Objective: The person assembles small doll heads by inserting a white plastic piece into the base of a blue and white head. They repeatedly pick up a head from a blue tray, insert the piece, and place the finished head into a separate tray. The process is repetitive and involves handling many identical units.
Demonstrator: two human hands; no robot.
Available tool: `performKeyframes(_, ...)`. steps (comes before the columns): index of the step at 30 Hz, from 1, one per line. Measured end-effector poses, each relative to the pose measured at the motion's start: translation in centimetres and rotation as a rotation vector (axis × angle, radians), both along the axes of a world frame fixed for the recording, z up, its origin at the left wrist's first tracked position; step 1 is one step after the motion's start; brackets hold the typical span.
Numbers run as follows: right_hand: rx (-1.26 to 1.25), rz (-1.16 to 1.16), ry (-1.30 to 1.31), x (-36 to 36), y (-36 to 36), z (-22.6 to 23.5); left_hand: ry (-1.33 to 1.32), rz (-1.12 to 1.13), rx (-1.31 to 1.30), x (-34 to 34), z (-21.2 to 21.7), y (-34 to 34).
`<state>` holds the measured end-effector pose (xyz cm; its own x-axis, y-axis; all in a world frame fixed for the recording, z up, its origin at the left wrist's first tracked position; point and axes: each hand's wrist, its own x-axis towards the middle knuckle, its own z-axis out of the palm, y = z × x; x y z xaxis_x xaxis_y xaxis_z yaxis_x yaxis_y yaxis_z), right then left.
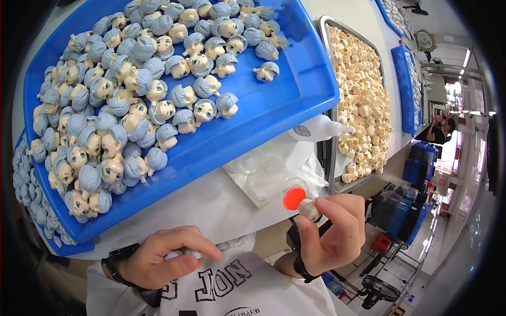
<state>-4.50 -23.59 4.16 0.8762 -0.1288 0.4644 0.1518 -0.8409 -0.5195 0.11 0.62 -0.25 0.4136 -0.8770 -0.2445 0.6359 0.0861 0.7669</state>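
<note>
pinching a small pale rounded plastic piece [309,209] at lower centre, the right hand [334,234] holds it just beside a glossy red dish [293,198] — the left hand [163,258], fingers curled shut, grips something whitish at lower left, below the blue tray [295,100] of smooth doll heads [132,100].

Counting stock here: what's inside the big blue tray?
The blue tray holds a heap of small doll heads with pale blue hair. Heads lower in the heap are covered.
</note>
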Motion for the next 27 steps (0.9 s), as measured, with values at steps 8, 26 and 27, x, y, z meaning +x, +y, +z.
performKeyframes(8,-0.106,-0.027,0.146,0.6,0.4,0.5,0.174,0.100,0.064,0.2,1.2,-0.5)
performKeyframes(26,-0.125,-0.033,0.022,0.7,0.5,-0.6,0.273,0.081,0.067,-0.2,0.8,0.2)
performKeyframes(27,-0.122,-0.026,0.029,0.7,0.6,-0.5,0.287,0.096,0.073,-0.3,0.7,0.2)
